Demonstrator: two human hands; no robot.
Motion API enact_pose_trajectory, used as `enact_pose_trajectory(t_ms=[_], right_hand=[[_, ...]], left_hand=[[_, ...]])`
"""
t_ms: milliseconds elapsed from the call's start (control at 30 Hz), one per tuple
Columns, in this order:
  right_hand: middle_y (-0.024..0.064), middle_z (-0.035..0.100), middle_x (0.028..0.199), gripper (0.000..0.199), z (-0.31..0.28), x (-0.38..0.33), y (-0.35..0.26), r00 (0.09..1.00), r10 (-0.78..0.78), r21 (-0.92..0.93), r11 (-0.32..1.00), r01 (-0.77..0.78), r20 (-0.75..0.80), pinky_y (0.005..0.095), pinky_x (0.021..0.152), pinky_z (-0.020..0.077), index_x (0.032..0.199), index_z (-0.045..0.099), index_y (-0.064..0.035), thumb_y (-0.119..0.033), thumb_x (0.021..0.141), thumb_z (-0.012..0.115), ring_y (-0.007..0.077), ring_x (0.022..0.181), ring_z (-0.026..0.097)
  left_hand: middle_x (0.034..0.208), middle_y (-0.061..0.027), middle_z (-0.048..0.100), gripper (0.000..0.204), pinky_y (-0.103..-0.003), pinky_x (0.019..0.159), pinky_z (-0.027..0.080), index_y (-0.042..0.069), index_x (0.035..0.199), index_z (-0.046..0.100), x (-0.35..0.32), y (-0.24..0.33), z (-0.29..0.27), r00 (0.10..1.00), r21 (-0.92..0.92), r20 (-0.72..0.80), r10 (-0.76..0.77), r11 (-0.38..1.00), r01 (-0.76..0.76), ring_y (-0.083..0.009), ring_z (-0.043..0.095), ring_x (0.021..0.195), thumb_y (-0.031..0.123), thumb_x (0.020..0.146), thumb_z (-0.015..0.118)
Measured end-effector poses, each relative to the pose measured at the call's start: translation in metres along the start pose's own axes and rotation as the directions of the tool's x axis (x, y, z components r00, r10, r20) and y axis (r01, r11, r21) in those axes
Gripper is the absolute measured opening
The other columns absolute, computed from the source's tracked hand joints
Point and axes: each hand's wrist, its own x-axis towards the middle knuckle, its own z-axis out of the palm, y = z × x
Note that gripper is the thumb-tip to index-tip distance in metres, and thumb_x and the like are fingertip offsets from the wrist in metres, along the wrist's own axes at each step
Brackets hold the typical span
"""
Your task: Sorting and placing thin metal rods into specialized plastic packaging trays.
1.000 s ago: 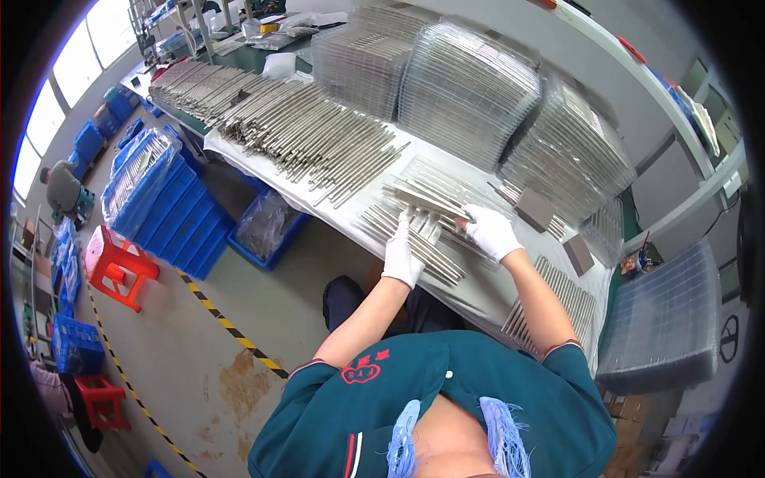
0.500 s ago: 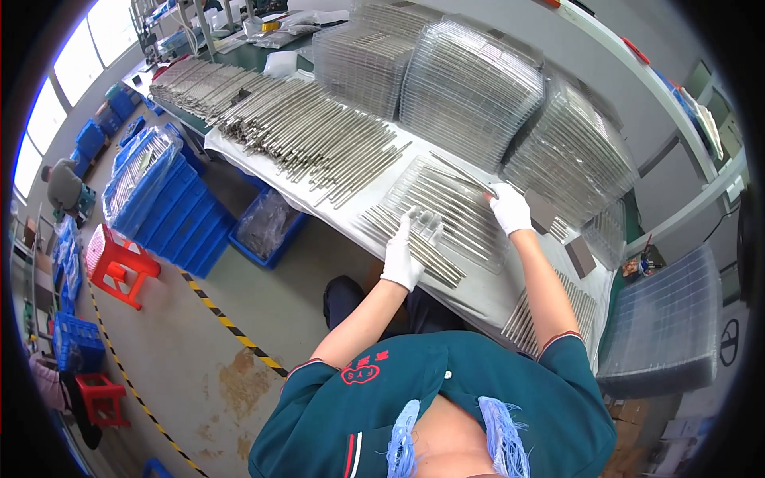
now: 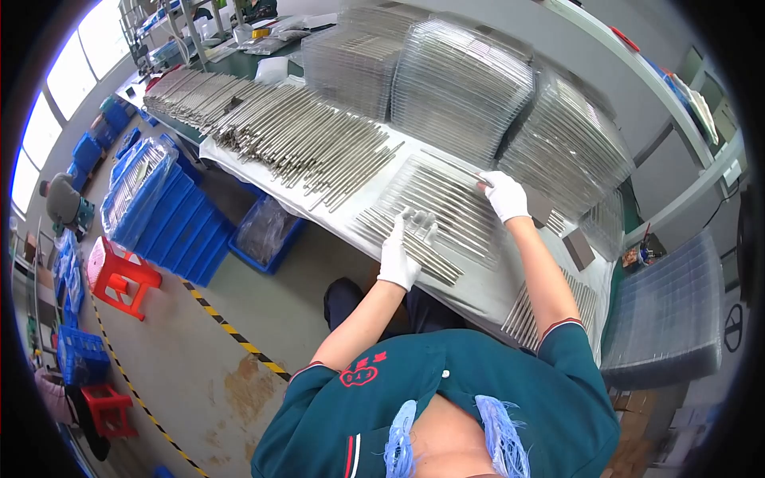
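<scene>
My left hand (image 3: 398,259), in a white glove, is closed around a bunch of thin metal rods (image 3: 437,260) at the near edge of the table. Its thumb and fingers wrap the bunch. Beyond it lies a clear plastic tray (image 3: 409,167) with several metal rods (image 3: 454,209) set side by side in it. At the tray's far right corner, my gloved right hand (image 3: 507,197) pinches the end of a single metal rod (image 3: 450,164), which lies along the tray's far side. The glove partly hides that end.
A broad pile of metal rods (image 3: 303,147) covers the table's left. Tall stacks of clear trays (image 3: 462,88) stand behind. More rods (image 3: 530,319) and a dark grey block (image 3: 578,248) lie at right. Blue crates (image 3: 171,223) and a red stool (image 3: 123,275) stand on the floor.
My right hand has moved slightly left and toward the tray's far side, bringing the single rod down along it. My left hand keeps hold of the bunch. The whole view has shifted slightly.
</scene>
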Motion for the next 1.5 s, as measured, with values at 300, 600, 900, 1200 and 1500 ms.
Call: enact_pose_trajectory(t_ms=[300,600,900,1200,1500], right_hand=[[0.0153,0.06,0.107,0.049,-0.035,-0.086,-0.081,0.913,-0.117,0.35,0.936,-0.03,0.391,0.035,0.085,0.0434,0.113,0.057,-0.0068,-0.044,0.081,0.052,0.0304,0.098,0.056],[0.0093,0.055,0.116,0.052,-0.21,-0.163,-0.025,0.882,-0.14,-0.209,0.977,0.048,-0.45,0.0423,0.1,0.033,0.114,0.054,-0.0078,-0.017,0.066,0.072,0.029,0.111,0.049],[0.006,0.061,0.108,0.033,-0.366,-0.357,0.085,0.348,0.143,-0.29,0.319,-0.902,-0.926,0.0303,0.086,0.042,0.098,0.066,-0.0101,-0.039,0.082,0.059,0.0187,0.096,0.057],[0.0051,0.063,0.095,0.036,-0.392,-0.355,0.108,0.492,0.561,0.084,0.711,-0.698,-0.666,0.0259,0.079,0.0428,0.088,0.065,-0.0006,-0.036,0.08,0.064,0.0142,0.083,0.058],[0.0027,0.057,0.062,0.043,-0.438,-0.333,0.104,0.393,0.658,0.036,0.538,-0.842,-0.643,0.0256,0.064,0.0403,0.077,0.064,-0.0057,-0.048,0.081,0.058,0.0106,0.063,0.053]], left_hand=[[0.106,-0.0101,0.05,0.037,-0.04,0.091,0.046,0.004,0.109,0.047,-0.001,-0.005,0.01,0.989,0.095,-0.06,0.138,0.987,-0.132,-0.0247,0.054,0.1,0.035,0.09,0.05],[0.072,-0.0014,0.044,0.019,-0.038,0.085,0.051,0.006,0.09,0.048,-0.004,0.007,0.002,0.972,0.195,-0.2,0.121,0.977,-0.082,-0.0205,0.056,0.084,0.025,0.091,0.05],[0.065,0.0,0.041,0.016,-0.039,0.09,0.047,0.007,0.097,0.047,-0.001,0.004,0.003,0.99,0.165,-0.132,0.046,0.986,-0.023,-0.018,0.051,0.08,0.022,0.092,0.048],[0.068,-0.0013,0.043,0.018,-0.038,0.09,0.047,0.006,0.089,0.048,-0.004,-0.001,0.01,0.99,0.179,-0.14,0.034,0.984,-0.009,-0.0172,0.05,0.077,0.024,0.093,0.044],[0.067,0.0002,0.044,0.02,-0.036,0.09,0.046,0.007,0.089,0.048,0.0,0.007,-0.002,0.999,0.196,-0.039,-0.014,0.98,0.022,-0.0179,0.053,0.085,0.027,0.093,0.046]])
